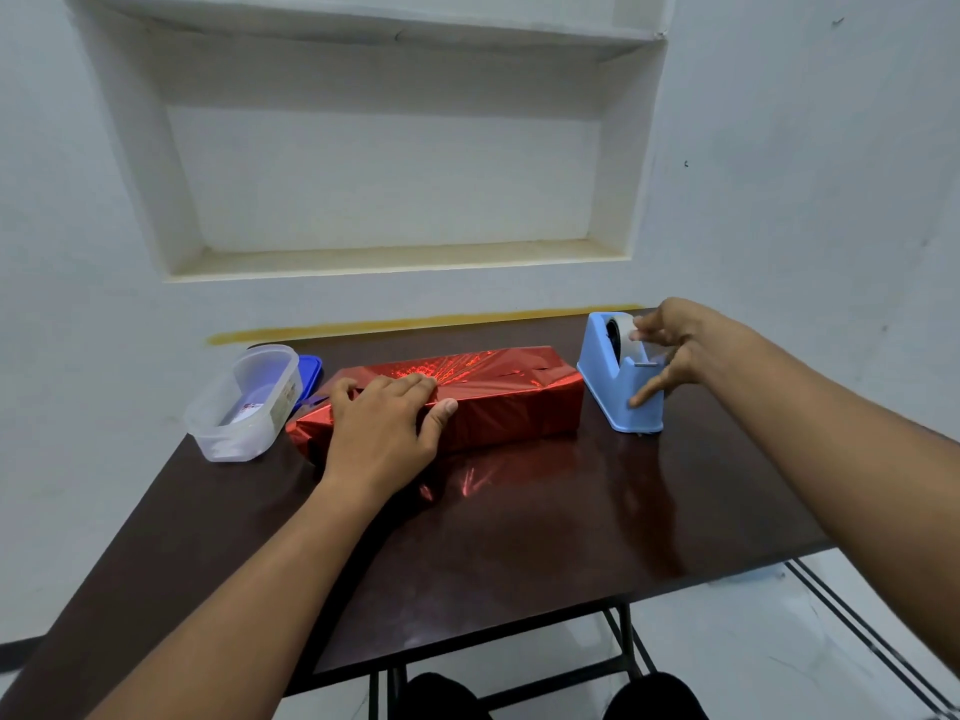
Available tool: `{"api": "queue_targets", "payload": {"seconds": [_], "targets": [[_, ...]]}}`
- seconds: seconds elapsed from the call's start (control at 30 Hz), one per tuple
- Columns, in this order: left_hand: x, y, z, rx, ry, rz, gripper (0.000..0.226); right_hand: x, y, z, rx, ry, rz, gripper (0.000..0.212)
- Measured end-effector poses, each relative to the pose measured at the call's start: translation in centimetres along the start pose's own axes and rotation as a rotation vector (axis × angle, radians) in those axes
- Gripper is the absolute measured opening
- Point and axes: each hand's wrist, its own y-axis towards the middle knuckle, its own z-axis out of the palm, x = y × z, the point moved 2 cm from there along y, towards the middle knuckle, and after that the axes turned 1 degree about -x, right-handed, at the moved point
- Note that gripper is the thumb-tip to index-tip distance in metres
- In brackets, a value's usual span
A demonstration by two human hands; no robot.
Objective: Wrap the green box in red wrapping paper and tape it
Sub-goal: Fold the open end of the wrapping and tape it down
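A long box covered in shiny red wrapping paper point(498, 397) lies across the middle of the dark table point(519, 537); no green shows. My left hand point(384, 433) rests flat on its left part, fingers spread, thumb along the front edge. The paper at the left end is crumpled and loose. To the right stands a light blue tape dispenser point(618, 381). My right hand point(675, 345) is over it, fingertips pinching the tape at the roll and thumb against the dispenser's front.
A clear plastic container point(244, 402) stands at the table's left back, with a blue lid point(310, 371) behind it. A white wall with a recessed niche rises behind the table. The table's right edge drops to the floor.
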Motion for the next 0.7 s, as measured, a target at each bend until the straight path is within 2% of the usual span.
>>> {"api": "queue_targets", "payload": {"seconds": [0.07,0.2,0.3,0.53,0.6,0.7], "targets": [[0.0,-0.1,0.1,-0.004,0.001,0.000,0.065,-0.4,0.1,-0.2,-0.007,0.097,-0.070,0.018],[-0.1,-0.1,0.1,-0.007,0.008,-0.004,0.066,-2.1,-0.1,-0.5,-0.083,0.214,-0.192,0.031],[-0.1,-0.2,0.1,-0.012,0.012,-0.005,0.066,-3.7,-0.3,-0.5,-0.127,0.278,-0.239,0.032],[-0.1,-0.1,0.1,-0.013,0.023,-0.002,0.066,-6.0,-0.7,-0.5,-0.149,0.403,-0.343,0.015],[-0.2,-0.1,0.1,-0.012,0.020,-0.004,0.066,-6.7,-0.7,-0.5,-0.165,0.426,-0.351,0.004],[-0.2,-0.1,0.0,-0.017,0.016,-0.006,0.066,-8.0,-0.6,-0.6,-0.224,0.407,-0.344,0.003]]}}
